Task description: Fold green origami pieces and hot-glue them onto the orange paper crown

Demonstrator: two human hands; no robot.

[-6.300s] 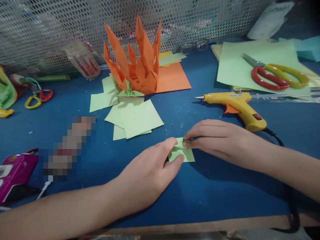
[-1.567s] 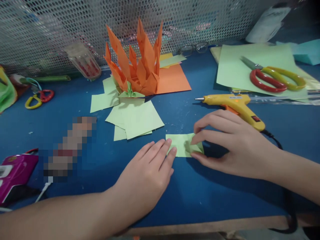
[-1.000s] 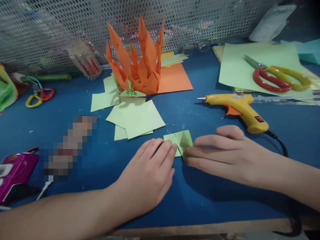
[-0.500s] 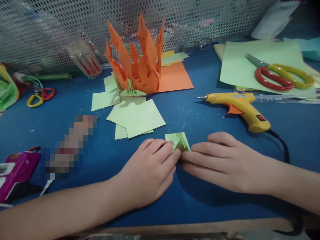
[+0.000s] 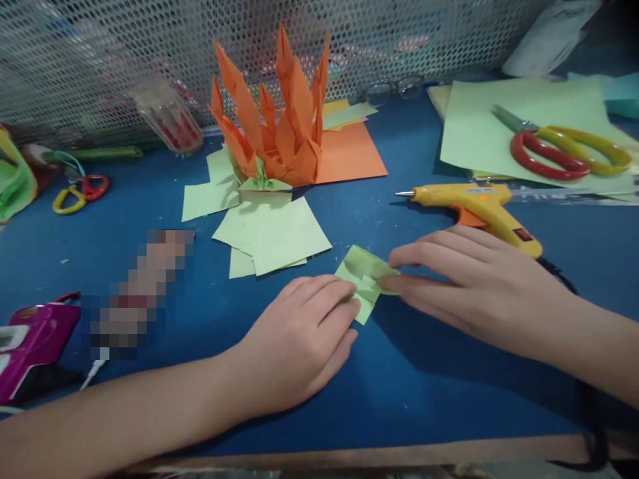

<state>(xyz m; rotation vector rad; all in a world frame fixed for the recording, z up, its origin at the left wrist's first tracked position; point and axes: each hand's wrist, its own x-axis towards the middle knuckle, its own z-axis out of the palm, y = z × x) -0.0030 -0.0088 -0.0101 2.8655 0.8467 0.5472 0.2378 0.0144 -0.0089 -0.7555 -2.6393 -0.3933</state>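
A small piece of light green folded paper (image 5: 368,266) lies on the blue table between my hands, turned so that one corner points away from me. My left hand (image 5: 304,339) rests on the table with its fingers closed on the paper's left side. From the right, my right hand (image 5: 459,286) pinches the paper's right corner between thumb and fingers. My fingertips cover parts of the left and right edges. Just beyond lies a loose stack of green paper squares (image 5: 284,233), close to an orange folded-paper piece (image 5: 287,146) with tall points.
A yellow glue gun (image 5: 459,195) lies beyond my right hand. Large scissors (image 5: 549,153) rest on green sheets (image 5: 472,126). At left are small scissors (image 5: 82,193), a blurred-out object (image 5: 144,286) with a cable and a magenta object (image 5: 44,339). A perforated panel (image 5: 399,40) stands behind.
The green paper has turned and opened flatter, showing more of its surface. My right hand has moved up and right, now over the glue gun's handle in view. My left hand has barely shifted.
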